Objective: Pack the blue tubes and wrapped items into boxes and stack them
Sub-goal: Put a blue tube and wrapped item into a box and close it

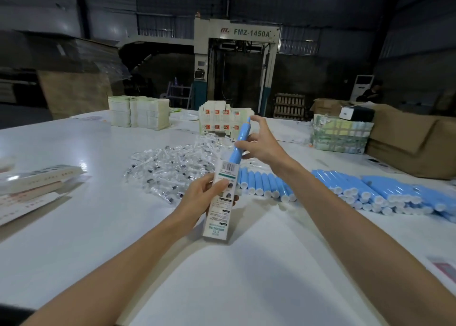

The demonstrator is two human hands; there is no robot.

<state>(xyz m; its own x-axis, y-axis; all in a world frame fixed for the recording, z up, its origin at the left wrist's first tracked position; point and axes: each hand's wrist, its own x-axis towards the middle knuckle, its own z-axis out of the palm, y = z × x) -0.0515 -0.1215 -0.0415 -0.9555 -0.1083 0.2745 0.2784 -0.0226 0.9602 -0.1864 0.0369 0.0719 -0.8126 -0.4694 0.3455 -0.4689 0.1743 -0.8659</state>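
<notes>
- Blue tube (240,138) tilts up over mid-bench, lower end in the box (217,217) mouth.
- Right hand (264,145), arm outstretched, fingers pinching the tube.
- Left hand (197,199) curls fingers round the box.

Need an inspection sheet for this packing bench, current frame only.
Surface: white table, glossy.
Job's things: box held tilted; blue tube with its lower end at the box's top; loose tubes in rows at right; wrapped items heaped mid-table.
Clutter: flat cartons at left; carton stacks at the far side; cardboard boxes at right.
Hands: left hand grips the box; right hand pinches the blue tube.
Cables: nothing seen.
Surroundings: machine marked FMZ-1450A behind the table; dim hall.
</notes>
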